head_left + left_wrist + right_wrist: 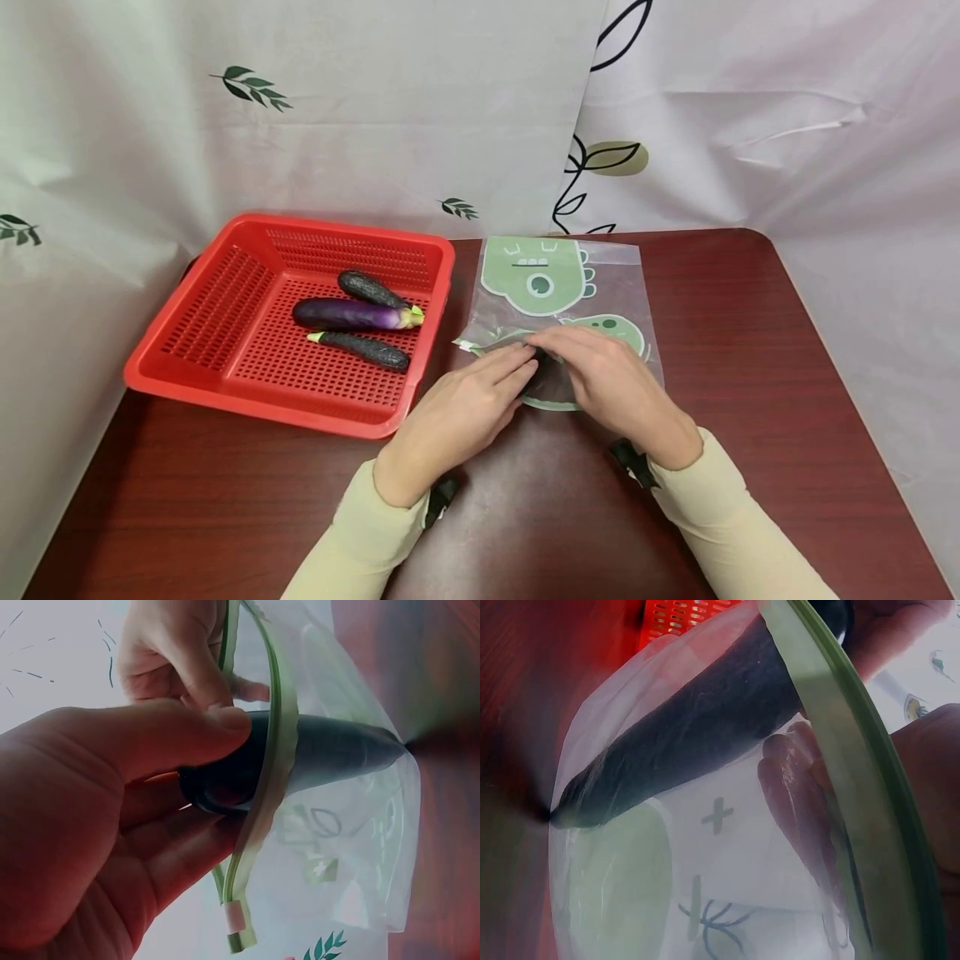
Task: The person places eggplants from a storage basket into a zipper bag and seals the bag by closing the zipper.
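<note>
My left hand (465, 400) grips the glossy rounded end of a dark eggplant (341, 754), thumb above and fingers below. The eggplant's tapered length lies inside a clear zip bag (615, 275) printed with green cartoon shapes, its tip at the bag's far end in the right wrist view. My right hand (618, 383) holds the bag's green-edged mouth, with fingers (795, 780) showing through the plastic. A pale slider (235, 916) sits at one end of the zip. From the head view, the hands cover most of the eggplant.
To the left stands a red perforated basket (262, 408). In it lie a purple eggplant (348, 315) and two dark, rough-skinned long vegetables (371, 351). All rest on a dark red wooden table (757, 375), with patterned white cloth (360, 125) hanging behind it.
</note>
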The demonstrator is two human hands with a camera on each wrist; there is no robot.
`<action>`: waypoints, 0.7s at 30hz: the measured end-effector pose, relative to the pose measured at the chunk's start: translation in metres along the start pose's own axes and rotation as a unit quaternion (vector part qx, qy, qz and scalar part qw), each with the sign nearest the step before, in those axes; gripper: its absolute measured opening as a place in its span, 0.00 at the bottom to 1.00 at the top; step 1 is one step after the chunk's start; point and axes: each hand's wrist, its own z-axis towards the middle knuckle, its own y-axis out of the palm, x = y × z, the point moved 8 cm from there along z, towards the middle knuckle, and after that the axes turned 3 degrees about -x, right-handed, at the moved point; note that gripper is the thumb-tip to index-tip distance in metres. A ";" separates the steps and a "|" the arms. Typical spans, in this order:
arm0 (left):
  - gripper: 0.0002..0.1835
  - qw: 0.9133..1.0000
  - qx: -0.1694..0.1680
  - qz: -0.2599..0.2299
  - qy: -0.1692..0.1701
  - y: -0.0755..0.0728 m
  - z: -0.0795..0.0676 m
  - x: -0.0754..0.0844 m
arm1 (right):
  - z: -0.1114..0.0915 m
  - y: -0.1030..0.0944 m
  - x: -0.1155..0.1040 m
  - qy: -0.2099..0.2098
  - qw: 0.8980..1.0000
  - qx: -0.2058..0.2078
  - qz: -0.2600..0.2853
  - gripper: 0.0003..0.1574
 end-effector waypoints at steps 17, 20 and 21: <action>0.22 1.000 0.009 0.021 0.009 0.008 0.004 0.006 | 0.000 -0.002 0.000 -0.005 1.000 0.011 -0.004 0.24; 0.21 0.999 0.013 0.033 0.013 0.009 0.005 0.007 | -0.001 -0.001 0.000 -0.002 1.000 0.008 -0.005 0.25; 0.21 0.999 0.015 0.038 0.015 0.009 0.005 0.008 | -0.001 -0.001 0.000 -0.002 1.000 0.008 -0.006 0.25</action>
